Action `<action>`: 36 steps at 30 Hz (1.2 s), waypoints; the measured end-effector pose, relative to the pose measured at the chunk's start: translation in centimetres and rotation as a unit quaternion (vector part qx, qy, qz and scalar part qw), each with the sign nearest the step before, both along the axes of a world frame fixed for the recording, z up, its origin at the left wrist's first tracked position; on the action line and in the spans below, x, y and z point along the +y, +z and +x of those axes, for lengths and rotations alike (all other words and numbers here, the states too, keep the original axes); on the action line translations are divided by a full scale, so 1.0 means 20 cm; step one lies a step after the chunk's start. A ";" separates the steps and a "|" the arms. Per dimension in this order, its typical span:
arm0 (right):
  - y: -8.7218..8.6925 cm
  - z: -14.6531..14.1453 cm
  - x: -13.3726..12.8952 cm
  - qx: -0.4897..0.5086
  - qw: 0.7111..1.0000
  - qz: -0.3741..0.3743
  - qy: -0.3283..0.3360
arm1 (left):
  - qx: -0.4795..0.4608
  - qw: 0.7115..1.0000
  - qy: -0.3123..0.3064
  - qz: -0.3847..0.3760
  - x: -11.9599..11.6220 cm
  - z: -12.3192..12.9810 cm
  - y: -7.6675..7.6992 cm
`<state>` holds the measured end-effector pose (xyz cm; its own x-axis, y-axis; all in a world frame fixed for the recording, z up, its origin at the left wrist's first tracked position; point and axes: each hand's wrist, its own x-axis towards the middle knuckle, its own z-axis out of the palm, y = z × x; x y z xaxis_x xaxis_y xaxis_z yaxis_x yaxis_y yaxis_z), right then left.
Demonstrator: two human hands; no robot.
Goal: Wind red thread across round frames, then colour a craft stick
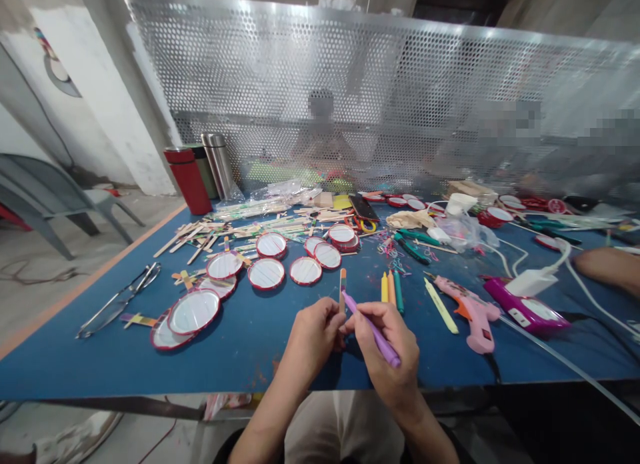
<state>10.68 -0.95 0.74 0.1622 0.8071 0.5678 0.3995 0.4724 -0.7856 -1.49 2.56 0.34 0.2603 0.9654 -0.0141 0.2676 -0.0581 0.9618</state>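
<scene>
My left hand [315,331] pinches an upright wooden craft stick [343,292] with a coloured upper end. My right hand [387,351] grips a purple marker [373,332], and its tip rests against the stick. Close beyond the hands stand a few yellow, orange and green markers [391,291]. A pink hot glue gun [470,314] lies to the right on the blue table [250,354]. Several red-rimmed round discs [266,275] with white centres are spread to the left.
Loose craft sticks [200,236] and scissors [119,301] lie at the left. A magenta device [525,309] and white cable stand at the right, beside a co-worker's forearm [610,267]. Flasks [189,181] stand before a perforated metal screen [380,97].
</scene>
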 end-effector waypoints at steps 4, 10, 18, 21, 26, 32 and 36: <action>0.01 0.00 0.00 -0.004 1.000 -0.009 -0.006 | -0.004 1.000 0.006 -0.008 0.00 0.00 0.00; 0.01 -0.01 -0.01 0.017 0.999 -0.007 -0.038 | 0.008 1.000 0.011 -0.014 0.01 0.01 0.01; 0.01 0.00 -0.01 0.019 1.000 -0.008 -0.007 | 0.006 1.000 0.007 -0.006 0.00 0.00 0.01; 0.01 0.00 -0.01 0.011 1.000 -0.009 0.004 | 0.004 1.000 0.000 -0.001 0.00 0.00 0.01; 0.01 -0.01 0.00 0.006 1.000 -0.006 0.001 | 0.001 1.000 0.001 0.003 0.00 0.00 0.00; 0.00 0.00 0.00 0.013 1.000 -0.010 -0.014 | 0.003 1.000 0.005 -0.006 0.00 0.00 -0.01; -0.01 0.00 -0.01 0.028 0.999 0.005 -0.030 | 0.005 1.000 0.007 -0.013 0.00 0.00 -0.01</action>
